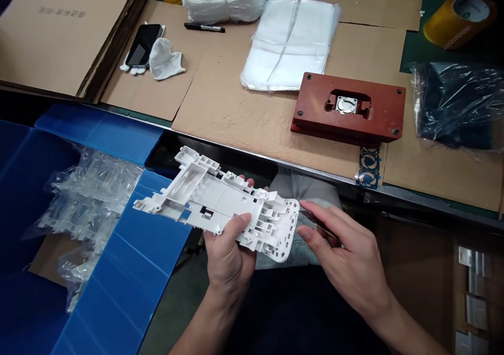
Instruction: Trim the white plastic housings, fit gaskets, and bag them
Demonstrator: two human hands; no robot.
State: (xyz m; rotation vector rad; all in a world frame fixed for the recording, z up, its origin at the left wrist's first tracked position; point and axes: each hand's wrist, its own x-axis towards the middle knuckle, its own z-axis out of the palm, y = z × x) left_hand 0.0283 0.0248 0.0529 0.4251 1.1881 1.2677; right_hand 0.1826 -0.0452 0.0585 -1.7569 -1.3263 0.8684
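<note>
The white part [230,200] is in the left hand [230,252], above the lap. That hand grasps it from six o'clock, thumb on its face, fingertips showing past its far edge. By its rounded three o'clock end, the right hand [348,250] pinches a thin dark tool [321,223]; I cannot tell if the tip touches. From the part, the red block [323,100] lies at two o'clock, the phone [142,45] at eleven, the blue box [129,260] at eight.

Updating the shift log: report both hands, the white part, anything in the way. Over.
Left hand gripping white plastic frame. Right hand pinching thin dark tool at frame's rounded end. No obstruction seen between tool and frame.
</note>
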